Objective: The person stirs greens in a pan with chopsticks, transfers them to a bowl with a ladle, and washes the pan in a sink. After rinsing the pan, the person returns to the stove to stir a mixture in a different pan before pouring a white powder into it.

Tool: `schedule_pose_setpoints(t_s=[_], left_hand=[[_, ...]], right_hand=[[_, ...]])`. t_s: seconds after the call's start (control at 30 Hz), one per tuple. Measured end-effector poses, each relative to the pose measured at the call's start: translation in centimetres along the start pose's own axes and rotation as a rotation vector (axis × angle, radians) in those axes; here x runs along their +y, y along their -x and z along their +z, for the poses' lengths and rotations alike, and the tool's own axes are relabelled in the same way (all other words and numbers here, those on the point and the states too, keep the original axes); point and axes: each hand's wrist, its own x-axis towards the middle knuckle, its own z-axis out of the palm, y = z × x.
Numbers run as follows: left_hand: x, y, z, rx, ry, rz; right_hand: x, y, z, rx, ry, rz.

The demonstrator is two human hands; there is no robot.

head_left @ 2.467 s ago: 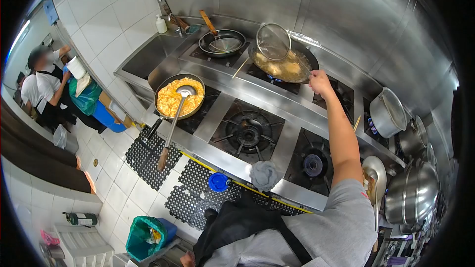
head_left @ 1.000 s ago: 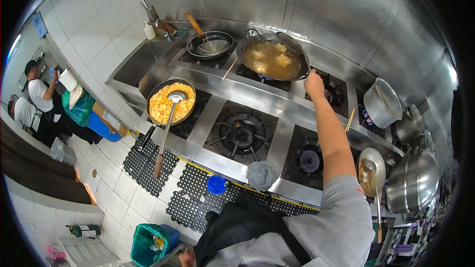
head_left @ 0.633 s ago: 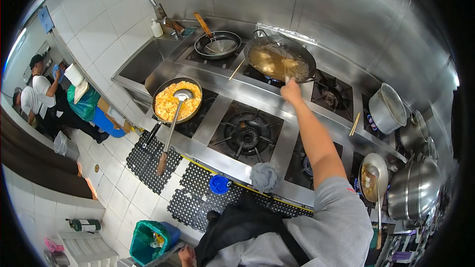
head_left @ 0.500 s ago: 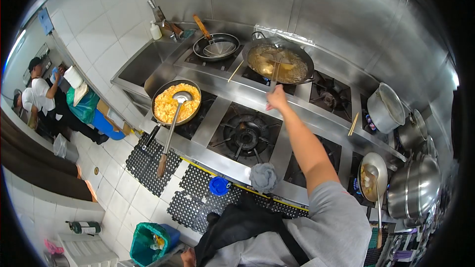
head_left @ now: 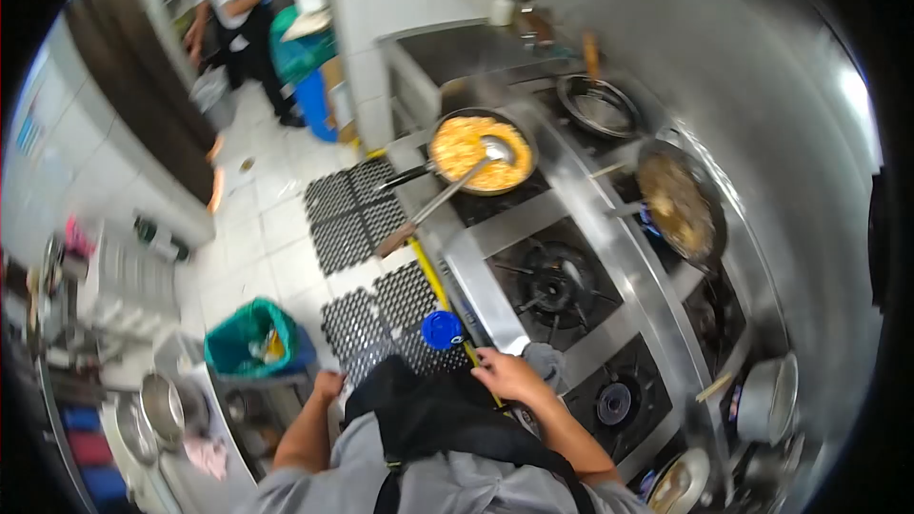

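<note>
My left hand (head_left: 328, 385) hangs low at my left side near the green-lined bin, its fingers curled closed with nothing seen in them. Just above the stove's front edge is my right hand (head_left: 509, 376), fingers apart and holding nothing I can see. Close beside it lies a bunched grey cloth (head_left: 544, 362); a blue plastic container (head_left: 442, 330) is near its fingertips. On the front left burner a frying pan (head_left: 535, 157) holds an orange-yellow egg-like mixture (head_left: 459, 145). A long-handled ladle (head_left: 447, 198) rests in it. On a back burner sits a wok (head_left: 709, 240) of bubbling oil with food.
A bin (head_left: 300, 347) with a green liner stands left of me. Black perforated mats (head_left: 347, 214) cover part of the floor. Two people (head_left: 238, 9) work at the far left. Pots (head_left: 766, 400) and a small pan (head_left: 681, 481) stand at right.
My view has swung left. My right hand has let go of the utensil in the wok and drawn back to the stove's front edge. My left hand has come further into view.
</note>
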Motion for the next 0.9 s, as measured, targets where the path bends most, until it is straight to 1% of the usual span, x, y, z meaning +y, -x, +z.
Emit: schedule_pose_setpoints(t_s=[0.03, 0.1, 0.13, 0.2, 0.23, 0.3, 0.33, 0.37, 0.4, 0.43, 0.47, 0.5, 0.53, 0.57, 0.6, 0.63, 0.67, 0.7, 0.73, 0.77, 0.83, 0.87, 0.9], left_hand=[[0.2, -0.5, 0.3, 0.006, 0.075, -0.026], [1.9, -0.5, 0.3, 0.037, 0.031, 0.159], [2.9, -0.8, 0.1, 0.03, 0.026, 0.156], [4.5, -1.6, -0.5, 0.009, -0.172, 0.125], [4.1, -3.1, -0.9, -0.015, -0.196, 0.145], [1.5, -8.2, -0.9, -0.179, -0.187, 0.172], [0.7, -11.2, -1.3, -0.152, -0.452, 0.329], [0.5, -13.4, -1.7, -0.193, -0.472, 0.577], [-0.4, -16.7, -2.1, -0.145, -0.604, 0.624], [-0.6, -19.2, -2.7, -0.089, -0.723, 0.671], [2.7, -19.2, -4.5, -0.243, -0.663, 0.445], [6.5, -18.8, -6.5, -0.361, -0.623, 0.209], [8.7, -20.7, -8.2, -0.392, -0.995, 0.788], [11.2, -20.9, -9.4, -0.392, -0.436, 0.484], [14.9, -21.2, -10.5, -0.313, 0.004, 0.231], [17.7, -23.7, -11.6, 0.083, -0.496, 0.879], [23.2, -23.0, -12.8, 0.182, -0.059, 0.632], [28.6, -22.1, -14.7, 0.042, 0.03, 0.524], [33.4, -19.8, -15.8, 0.115, 0.146, 0.676], [38.3, -14.9, -16.8, 0.156, 0.271, 0.826], [44.2, -14.9, -15.8, 0.179, 0.099, 0.94], [46.3, -14.2, -14.9, 0.182, -0.059, 0.951], [47.7, -13.3, -14.0, 0.19, -0.221, 0.957]], right_hand=[[1.4, 0.1, 0.1, -0.01, -0.029, 0.061], [2.3, 1.4, 0.5, 0.068, -0.09, 0.102], [2.2, 1.8, 0.9, 0.068, -0.095, 0.11], [2.2, 3.1, 2.4, 0.051, -0.025, 0.115], [2.9, 3.4, 3.6, 0.074, -0.039, 0.142], [4.1, 3.5, 7.0, -0.125, -0.185, 0.135], [2.9, 4.2, 8.2, -0.119, -0.36, 0.345], [3.7, 4.4, 10.5, -0.034, -0.51, 0.56], [6.1, 4.9, 13.9, 0.046, -0.661, 0.775], [9.7, 6.6, 18.0, 0.178, -0.3, 0.797], [12.8, 8.6, 22.9, 0.289, 0.077, 0.806], [14.0, 9.9, 27.2, 0.412, 0.111, 1.02], [14.8, 10.6, 28.3, 0.142, 0.209, 0.851], [14.7, 10.9, 29.6, -0.121, 0.287, 0.669], [14.0, 10.5, 31.0, -0.101, 0.272, 0.682], [13.4, 9.7, 32.1, 0.24, -0.026, 0.8], [11.1, 8.5, 31.9, 0.58, -0.331, 0.891], [9.9, 7.4, 30.4, 0.55, -0.386, 0.864], [6.6, 5.8, 27.3, 0.52, -0.442, 0.839], [2.6, 4.0, 23.7, 0.489, -0.498, 0.815], [0.0, 0.9, 21.0, 0.622, -0.684, 0.731], [-0.3, -0.3, 20.0, 0.629, -0.685, 0.724], [-0.7, -1.5, 19.1, 0.687, -0.709, 0.632]])
